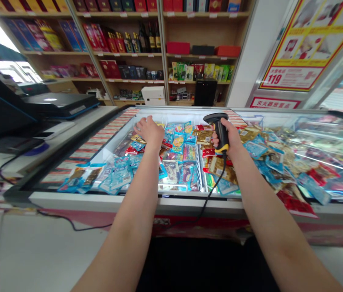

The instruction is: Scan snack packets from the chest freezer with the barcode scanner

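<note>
My right hand is wrapped round the grip of a black and yellow barcode scanner, its head pointing left and its cable hanging down toward me. Over the left part of the chest freezer, my left hand reaches out with its fingers apart, just above packets near the back wall. No item shows in it, though its palm side is partly hidden. Blue packets fill the compartment beneath, with a few red and gold ones. A white wire divider stands between my hands.
Gold, blue and red packets are heaped on the freezer's right side. Blue packets lie on its left front edge. The scanner's cable crosses the front rim. A scale stands on the left counter, and stocked shelves line the back.
</note>
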### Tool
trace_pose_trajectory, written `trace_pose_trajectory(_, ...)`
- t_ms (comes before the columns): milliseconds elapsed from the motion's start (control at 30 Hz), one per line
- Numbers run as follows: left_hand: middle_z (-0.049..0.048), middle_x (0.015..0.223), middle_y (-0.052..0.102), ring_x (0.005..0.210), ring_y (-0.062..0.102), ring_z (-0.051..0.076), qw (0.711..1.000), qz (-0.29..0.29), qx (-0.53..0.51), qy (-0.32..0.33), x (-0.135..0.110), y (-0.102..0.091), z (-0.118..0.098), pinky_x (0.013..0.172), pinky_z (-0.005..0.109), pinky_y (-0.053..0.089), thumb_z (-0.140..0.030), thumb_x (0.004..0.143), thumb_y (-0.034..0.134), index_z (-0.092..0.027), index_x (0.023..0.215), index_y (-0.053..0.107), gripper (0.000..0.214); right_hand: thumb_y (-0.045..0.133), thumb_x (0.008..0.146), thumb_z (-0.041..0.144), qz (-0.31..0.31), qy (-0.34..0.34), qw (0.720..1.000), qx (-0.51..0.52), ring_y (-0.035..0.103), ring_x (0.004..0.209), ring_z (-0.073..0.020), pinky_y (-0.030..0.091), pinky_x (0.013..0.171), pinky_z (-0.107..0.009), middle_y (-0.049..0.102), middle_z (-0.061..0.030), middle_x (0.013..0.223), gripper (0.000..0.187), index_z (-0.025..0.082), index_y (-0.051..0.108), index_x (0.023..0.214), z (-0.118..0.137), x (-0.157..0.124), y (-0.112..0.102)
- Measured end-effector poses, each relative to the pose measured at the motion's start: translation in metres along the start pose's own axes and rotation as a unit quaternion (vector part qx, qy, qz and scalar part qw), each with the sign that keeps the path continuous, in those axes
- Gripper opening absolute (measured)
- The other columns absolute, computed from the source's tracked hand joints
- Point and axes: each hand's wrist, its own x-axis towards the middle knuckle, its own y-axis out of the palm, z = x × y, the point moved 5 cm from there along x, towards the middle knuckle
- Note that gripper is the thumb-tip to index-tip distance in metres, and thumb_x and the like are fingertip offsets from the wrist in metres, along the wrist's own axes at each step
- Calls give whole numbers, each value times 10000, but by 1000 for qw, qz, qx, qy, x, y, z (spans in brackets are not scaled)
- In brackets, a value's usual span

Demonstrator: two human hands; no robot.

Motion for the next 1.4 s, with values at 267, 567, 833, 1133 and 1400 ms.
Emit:
trace_pose_trajectory(267,115,1132,705,1131,618,286,966,177,-91,167,-44,55,-52,1052,397,406,-305,892,587,-210,1077,706,240,535,924,612,-27,-9,999,16,489,358,-115,412,336,-214,541,15,500,425,197,566,838,5,-2,-5)
trace_pose_trajectory(567,163,1074,697,1186,560,350,945,267,-54,181,-84,96,-66,1035,453,415,-535,849,636,-185,776,741,372,533,920,622,-73,-28,997,15,478,344,-119,423,335,-232,538,14,501,424,204,582,873,6,3,-14)
trace_pose_trajectory(833,112,872,720,972,652,291,946,272,-151,94,-76,101,-64,898,376,473,-408,750,747,-191,688,657,242,511,932,603,-101,-39,994,26,486,352,-133,422,333,-245,541,9,493,412,201,591,894,3,10,-23)
trace_pose_trajectory(1133,-28,553,541,637,577,151,905,252,-337,-61,-52,107,-49,617,246,433,-200,655,691,-199,599,534,167,517,942,562,-65,-16,998,21,478,348,-149,409,317,-255,534,12,465,366,206,599,918,-1,9,-14)
trace_pose_trajectory(1400,-61,484,454,473,489,93,864,221,-427,-147,-26,87,-27,481,199,352,-214,655,722,-197,611,491,236,536,958,518,30,15,999,-32,500,350,-124,421,315,-220,584,-11,507,348,191,575,846,-10,-3,12)
